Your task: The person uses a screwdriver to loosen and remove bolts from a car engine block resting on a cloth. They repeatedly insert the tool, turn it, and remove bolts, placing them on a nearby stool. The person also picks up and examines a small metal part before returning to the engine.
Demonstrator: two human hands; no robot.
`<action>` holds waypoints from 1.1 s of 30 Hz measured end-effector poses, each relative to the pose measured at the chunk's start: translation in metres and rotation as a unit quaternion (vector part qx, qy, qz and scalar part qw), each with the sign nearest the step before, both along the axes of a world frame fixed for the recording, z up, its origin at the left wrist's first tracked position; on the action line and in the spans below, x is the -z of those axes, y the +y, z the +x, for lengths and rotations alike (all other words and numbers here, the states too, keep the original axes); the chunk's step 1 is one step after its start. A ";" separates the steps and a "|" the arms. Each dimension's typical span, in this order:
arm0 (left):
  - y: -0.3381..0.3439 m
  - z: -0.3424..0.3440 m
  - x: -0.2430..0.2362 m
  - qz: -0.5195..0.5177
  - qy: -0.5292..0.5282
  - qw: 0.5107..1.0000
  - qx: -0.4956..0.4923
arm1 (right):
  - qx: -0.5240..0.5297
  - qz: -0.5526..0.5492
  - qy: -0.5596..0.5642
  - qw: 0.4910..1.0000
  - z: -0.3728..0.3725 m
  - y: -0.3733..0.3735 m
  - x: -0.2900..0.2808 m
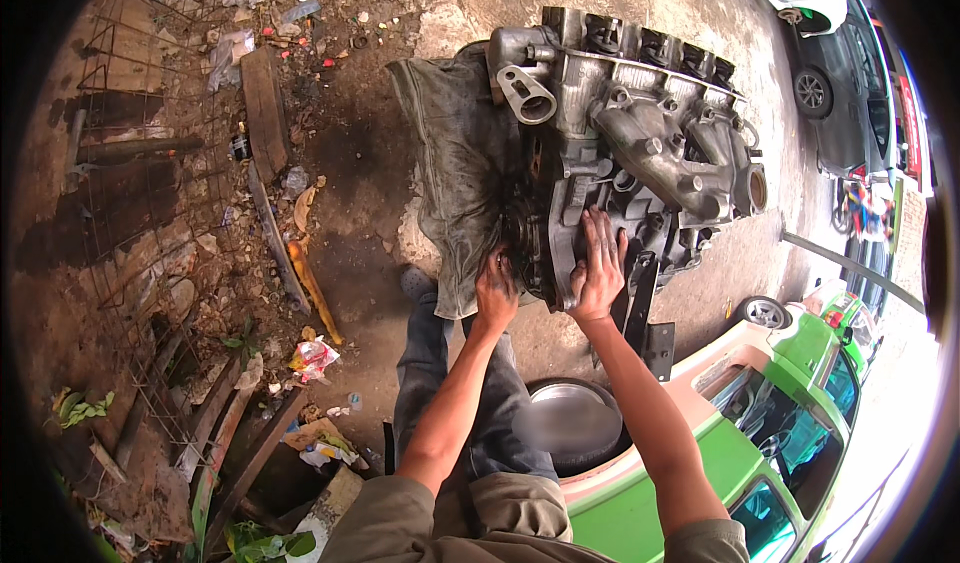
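A grey metal car engine fills the upper middle, with a ribbed intake manifold on its right side. My left hand is at the near left edge of the engine, beside its dark, greasy face. Its fingers are curled, and what they close on, if anything, is hidden. My right hand lies on the metal casing at the near end, fingers stretched forward and pressed to the surface. Left of the engine spreads a dirty grey-green cloth, partly under it. A dark metal bracket juts out right of my right hand.
Rubble, wood planks and wire mesh cover the ground on the left. A round metal basin stands near my legs. A green vehicle is at the lower right. A grey car stands at the far right.
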State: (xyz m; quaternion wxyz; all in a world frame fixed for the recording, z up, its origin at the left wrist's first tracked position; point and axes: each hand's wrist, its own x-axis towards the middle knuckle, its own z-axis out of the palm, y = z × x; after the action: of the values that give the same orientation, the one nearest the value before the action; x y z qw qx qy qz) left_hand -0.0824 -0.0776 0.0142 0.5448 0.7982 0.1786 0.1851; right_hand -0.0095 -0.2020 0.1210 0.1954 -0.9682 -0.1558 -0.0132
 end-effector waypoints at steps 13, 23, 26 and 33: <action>0.078 0.085 0.004 -0.021 0.151 0.986 0.067 | 0.010 -0.007 -0.026 1.000 0.000 0.003 -0.001; 0.072 0.116 -0.020 0.051 0.130 0.984 0.109 | 0.002 -0.005 -0.031 1.000 -0.001 0.001 0.002; 0.075 0.108 -0.018 0.009 0.084 0.992 0.094 | 0.002 -0.011 -0.028 1.000 0.000 0.001 0.002; 0.074 0.056 -0.016 -0.096 0.124 0.985 0.077 | 0.005 -0.005 -0.021 1.000 0.000 0.001 0.001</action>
State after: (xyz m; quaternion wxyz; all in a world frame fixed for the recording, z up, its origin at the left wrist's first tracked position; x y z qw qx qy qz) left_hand -0.0266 -0.0039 0.0302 0.6049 0.7704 0.1998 0.0249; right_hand -0.0093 -0.2012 0.1199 0.1873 -0.9694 -0.1548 -0.0333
